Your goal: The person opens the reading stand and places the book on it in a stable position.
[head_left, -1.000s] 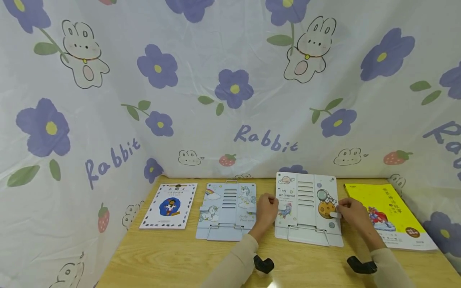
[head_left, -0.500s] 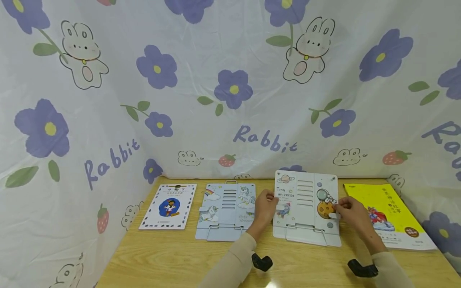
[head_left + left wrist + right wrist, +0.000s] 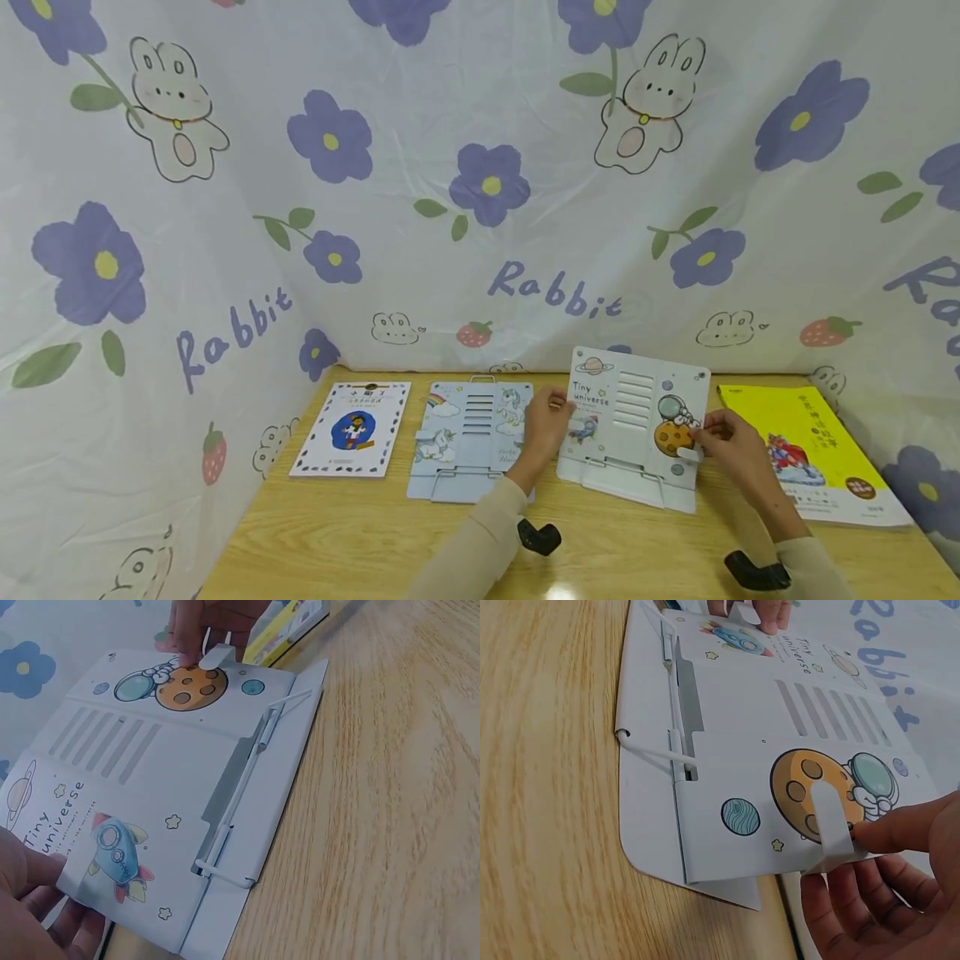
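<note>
1. Against the frame from a second ago, the white stand [image 3: 630,447] has turned clockwise in the head view, and its lower edge has shifted left.
2. Its top edge now appears higher against the curtain [image 3: 405,250], with the left corner above the right.
3. Both hands have shifted with it; the blue stand [image 3: 472,450], the white book [image 3: 351,429] and the yellow book [image 3: 813,433] lie as they did.
4. The white stand is between the hands, above the near part of the table [image 3: 337,542], its panel tilted up; whether its underside touches the wood is hard to tell.
5. The left hand [image 3: 546,421] pinches the stand's left edge, thumb on the printed face and fingers behind.
6. The right hand [image 3: 737,450] pinches the right edge beside the clip [image 3: 832,832], thumb on the front by the orange planet, fingers curled beneath.
7. Both forearms reach in from the near side, slanting forward and toward the left; the left hand is by the blue stand's right edge, the right hand beside the yellow book.
</note>
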`<control>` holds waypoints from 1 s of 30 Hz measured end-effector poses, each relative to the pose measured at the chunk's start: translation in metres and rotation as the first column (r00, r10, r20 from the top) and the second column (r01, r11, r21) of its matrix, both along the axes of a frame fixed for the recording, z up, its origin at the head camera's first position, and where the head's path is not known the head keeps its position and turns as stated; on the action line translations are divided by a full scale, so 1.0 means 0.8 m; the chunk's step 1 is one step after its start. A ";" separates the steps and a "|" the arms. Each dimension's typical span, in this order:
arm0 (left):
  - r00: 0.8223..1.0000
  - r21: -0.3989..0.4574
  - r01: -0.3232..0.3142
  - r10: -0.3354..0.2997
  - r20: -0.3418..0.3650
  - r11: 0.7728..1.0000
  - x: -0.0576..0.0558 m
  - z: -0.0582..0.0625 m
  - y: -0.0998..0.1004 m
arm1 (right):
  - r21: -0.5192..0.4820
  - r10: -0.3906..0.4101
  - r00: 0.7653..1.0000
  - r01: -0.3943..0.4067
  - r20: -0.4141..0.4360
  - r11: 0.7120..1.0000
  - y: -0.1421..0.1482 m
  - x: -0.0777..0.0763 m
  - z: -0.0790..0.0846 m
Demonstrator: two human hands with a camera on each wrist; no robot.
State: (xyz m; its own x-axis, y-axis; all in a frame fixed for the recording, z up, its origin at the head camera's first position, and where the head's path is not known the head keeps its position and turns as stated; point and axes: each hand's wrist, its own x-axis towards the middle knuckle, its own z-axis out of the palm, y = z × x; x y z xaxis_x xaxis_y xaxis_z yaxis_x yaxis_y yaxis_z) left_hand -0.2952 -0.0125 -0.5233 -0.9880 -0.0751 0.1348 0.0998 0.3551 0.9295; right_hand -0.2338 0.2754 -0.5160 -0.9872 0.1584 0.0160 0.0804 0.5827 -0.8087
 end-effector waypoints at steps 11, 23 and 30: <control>1.000 0.013 0.017 -0.016 -0.021 1.000 -0.014 0.012 -0.012 | -0.012 0.027 0.998 -0.027 -0.057 1.000 -0.016 0.012 0.001; 0.999 -0.029 0.036 -0.037 -0.026 0.999 -0.026 0.016 -0.014 | -0.003 0.043 0.974 -0.044 -0.222 0.999 -0.031 0.023 -0.006; 0.999 -0.038 0.043 -0.044 -0.031 0.998 -0.034 0.017 -0.017 | 0.029 0.053 0.952 -0.046 -0.302 0.999 -0.044 0.031 -0.005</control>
